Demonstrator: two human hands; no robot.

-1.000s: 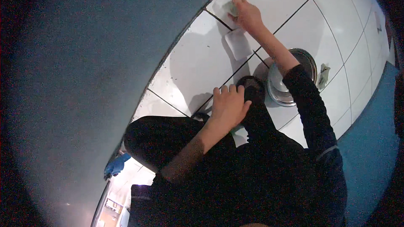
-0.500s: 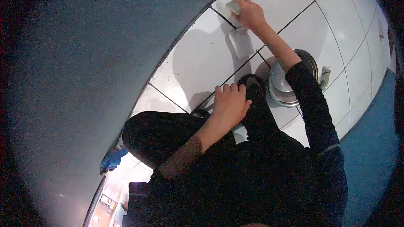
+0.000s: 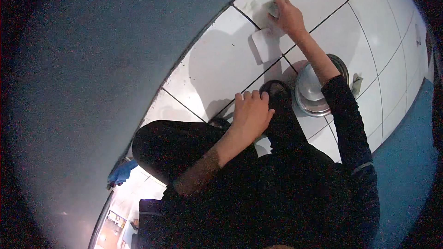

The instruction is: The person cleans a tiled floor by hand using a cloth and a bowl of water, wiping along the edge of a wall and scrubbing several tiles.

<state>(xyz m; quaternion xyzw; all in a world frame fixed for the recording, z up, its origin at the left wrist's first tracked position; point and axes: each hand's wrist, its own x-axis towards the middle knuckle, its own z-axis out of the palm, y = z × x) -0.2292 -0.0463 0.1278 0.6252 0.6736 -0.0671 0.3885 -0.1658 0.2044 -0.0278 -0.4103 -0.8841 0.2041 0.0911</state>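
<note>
1. The left hand (image 3: 251, 114) is nearest the body, palm down beside the black-clad right leg (image 3: 287, 122), fingers slightly bent and loosely spread; nothing shows in its grip, though its underside is hidden.
2. Just ahead and to the right of the left hand is a dark shoe (image 3: 278, 88) on the glossy white tiled floor (image 3: 217, 60).
3. Farther right of the left hand stands a round, shiny silver metal bowl (image 3: 308, 83), partly covered by the right forearm and sleeve; a crumpled pale greenish-grey cloth (image 3: 356, 84) lies on that arm's outer side.
4. A white, flat, rectangular block (image 3: 266, 46) lies on the floor ahead of the left hand, well apart from its fingertips. It is just short of the right hand and a little to its left, so the right is clearly nearer; its long axis runs roughly away from the body, slightly aslant.
5. The right hand (image 3: 290, 17) reaches farthest, low over the tiles, fingers and thumb curved toward the left. A faint greyish-green patch (image 3: 272, 8) shows at its fingertips; whether it is a held pad or only shadow, I cannot tell, so its grip is uncertain.
6. Left of both hands rises a broad blue-grey panel (image 3: 101, 78).
</note>
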